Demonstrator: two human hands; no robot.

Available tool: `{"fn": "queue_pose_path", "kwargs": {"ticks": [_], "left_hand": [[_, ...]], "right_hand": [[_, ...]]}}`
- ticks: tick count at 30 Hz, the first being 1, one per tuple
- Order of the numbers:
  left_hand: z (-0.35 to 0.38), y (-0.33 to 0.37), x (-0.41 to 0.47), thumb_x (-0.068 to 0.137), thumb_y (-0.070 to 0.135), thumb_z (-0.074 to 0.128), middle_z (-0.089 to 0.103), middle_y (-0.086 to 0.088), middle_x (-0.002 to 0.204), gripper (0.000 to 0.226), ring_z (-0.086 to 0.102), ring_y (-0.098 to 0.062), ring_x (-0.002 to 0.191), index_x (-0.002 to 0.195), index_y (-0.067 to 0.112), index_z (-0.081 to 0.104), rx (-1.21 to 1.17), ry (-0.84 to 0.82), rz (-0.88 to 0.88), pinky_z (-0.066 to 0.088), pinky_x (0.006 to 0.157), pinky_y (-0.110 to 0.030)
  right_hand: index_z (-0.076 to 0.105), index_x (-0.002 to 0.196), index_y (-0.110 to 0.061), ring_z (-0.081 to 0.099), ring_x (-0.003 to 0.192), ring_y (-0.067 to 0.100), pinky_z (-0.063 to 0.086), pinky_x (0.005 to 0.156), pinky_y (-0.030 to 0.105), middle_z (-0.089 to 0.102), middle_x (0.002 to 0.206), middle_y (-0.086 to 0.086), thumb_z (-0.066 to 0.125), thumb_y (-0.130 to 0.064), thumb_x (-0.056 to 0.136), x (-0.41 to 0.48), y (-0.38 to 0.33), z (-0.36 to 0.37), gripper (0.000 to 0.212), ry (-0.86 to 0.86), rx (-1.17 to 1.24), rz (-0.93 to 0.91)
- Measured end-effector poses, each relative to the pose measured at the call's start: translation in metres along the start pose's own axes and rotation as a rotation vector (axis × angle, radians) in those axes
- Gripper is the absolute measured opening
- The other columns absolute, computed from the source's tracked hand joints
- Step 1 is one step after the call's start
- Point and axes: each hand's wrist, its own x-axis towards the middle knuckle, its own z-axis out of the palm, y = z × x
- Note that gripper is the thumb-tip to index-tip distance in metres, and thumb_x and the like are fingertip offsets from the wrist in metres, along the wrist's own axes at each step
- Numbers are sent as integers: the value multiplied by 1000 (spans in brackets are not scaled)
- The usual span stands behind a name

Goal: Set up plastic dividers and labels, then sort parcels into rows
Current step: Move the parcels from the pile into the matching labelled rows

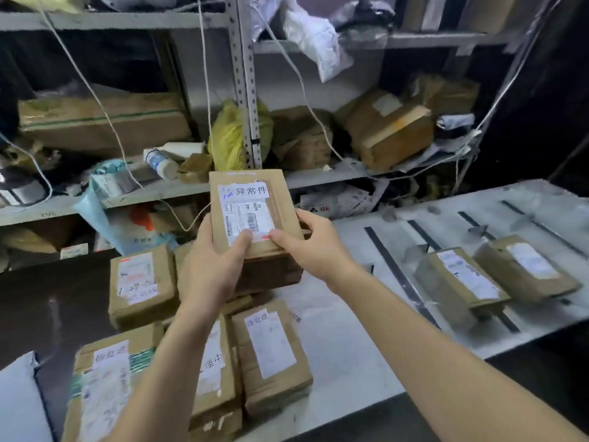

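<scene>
I hold a brown cardboard parcel [251, 199] with a white shipping label and a printed tag up in front of me, above the table. My left hand [213, 266] grips its near left edge, thumb on the label. My right hand [309, 240] grips its near right edge. Several more labelled parcels [271, 352] lie in a cluster below, at the table's near left. To the right, black divider strips [398, 275] cross the white table [344, 352], and two parcels [462, 282] [526, 269] lie between them.
Metal shelving [242, 90] stands behind the table, crammed with boxes, a yellow bag [229, 135], bottles and loose cords. A large box [102, 390] sits at the near left edge. A white foam sheet [16, 406] is at the far left corner.
</scene>
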Motion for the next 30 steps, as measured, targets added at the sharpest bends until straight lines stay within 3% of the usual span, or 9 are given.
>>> {"fn": "queue_pose_path", "kwargs": {"ticks": [4, 7, 12, 16, 21, 26, 30], "left_hand": [[90, 51, -47, 78, 68, 59, 67, 19, 116, 56, 64, -22, 113, 130, 52, 50, -32, -93, 19, 51, 100, -49], [162, 93, -81, 74, 70, 58, 69, 22, 115, 57, 66, -18, 110, 129, 58, 48, -46, -159, 60, 52, 99, -50], [279, 163, -127, 85, 54, 66, 70, 28, 111, 38, 67, -6, 107, 122, 55, 56, -137, -302, 156, 54, 95, -42], [369, 215, -151, 84, 54, 67, 69, 31, 114, 44, 66, -3, 109, 126, 56, 55, -175, -414, 208, 55, 97, -46], [474, 262, -154, 89, 53, 65, 69, 29, 112, 45, 66, 0, 102, 132, 55, 50, -144, -473, 292, 58, 88, -44], [584, 296, -143, 88, 60, 59, 67, 27, 119, 53, 67, -9, 107, 138, 56, 40, -148, -528, 345, 55, 86, -40], [665, 324, -148, 86, 63, 56, 66, 21, 120, 52, 65, -12, 109, 134, 55, 39, -165, -591, 324, 54, 90, -45]], "right_hand": [[66, 125, -36, 67, 101, 3, 58, 92, 39, 72, 108, -21, 77, -52, 76, -29, 35, -107, 52, 97, -39, 20], [66, 121, -37, 67, 97, 1, 58, 90, 38, 72, 102, -22, 77, -50, 79, -55, 62, -195, 45, 170, -63, 45], [65, 118, -43, 68, 99, 5, 58, 91, 40, 73, 102, -22, 72, -57, 76, -79, 105, -329, 45, 298, -75, 77], [66, 122, -39, 69, 100, 4, 58, 91, 41, 74, 103, -23, 70, -57, 77, -88, 137, -428, 48, 401, -76, 105], [67, 126, -36, 67, 101, -1, 59, 92, 35, 73, 107, -22, 72, -46, 87, -72, 178, -527, 40, 454, -74, 119], [66, 126, -39, 67, 107, 0, 56, 96, 38, 73, 111, -24, 71, -53, 81, -34, 223, -621, 47, 521, -109, 168], [67, 111, -46, 67, 106, -3, 56, 98, 36, 73, 109, -26, 75, -42, 87, -11, 253, -694, 26, 501, -95, 243]]}}
